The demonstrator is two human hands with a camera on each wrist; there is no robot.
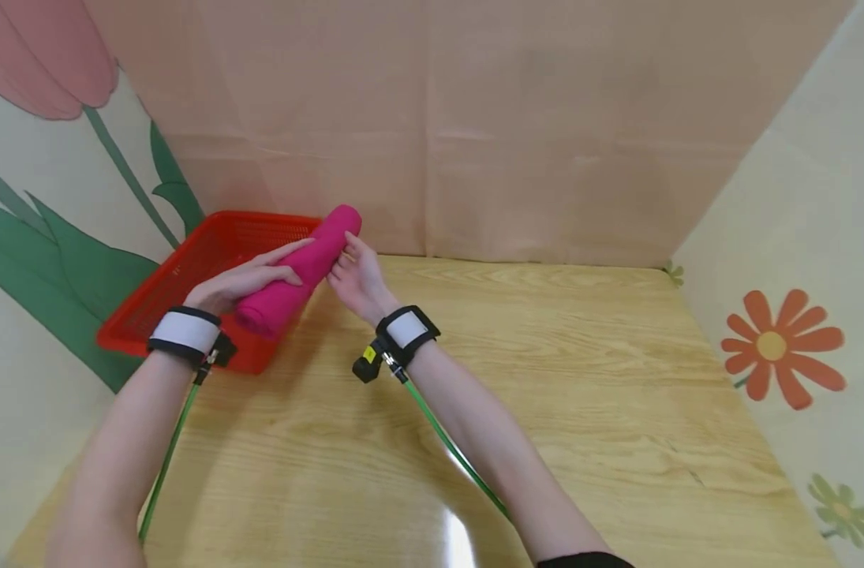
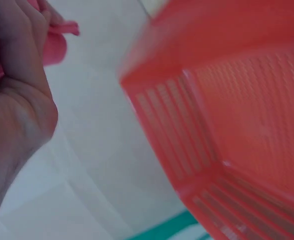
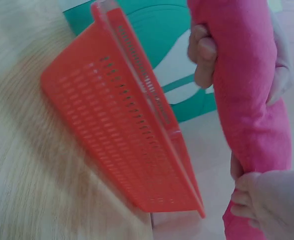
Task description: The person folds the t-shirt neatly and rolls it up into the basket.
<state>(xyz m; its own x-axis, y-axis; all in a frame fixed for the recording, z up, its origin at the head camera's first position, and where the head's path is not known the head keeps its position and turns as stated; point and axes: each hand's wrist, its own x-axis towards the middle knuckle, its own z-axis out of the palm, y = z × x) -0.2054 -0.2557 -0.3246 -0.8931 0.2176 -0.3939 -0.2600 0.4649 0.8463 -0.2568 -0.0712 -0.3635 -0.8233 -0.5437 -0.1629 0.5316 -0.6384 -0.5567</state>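
Note:
A rolled pink cloth (image 1: 289,280) slants over the right side of a red plastic basket (image 1: 155,292). My left hand (image 1: 243,280) grips the roll from the left, thumb on top of it. On the other side, my right hand (image 1: 360,276) holds the roll near its far end. In the right wrist view, the pink cloth (image 3: 246,65) shows as a long soft bundle, with the fingers of both hands curled round it. Beside the left hand (image 2: 17,90), the left wrist view shows the inside of the slotted basket (image 2: 186,130).
The basket stands at the left back of a wooden table (image 1: 545,379), against a pinkish-brown back wall (image 1: 510,142). Side panels with painted flowers bound the table left and right. Green cables (image 1: 449,446) run from both wrist cameras along the forearms.

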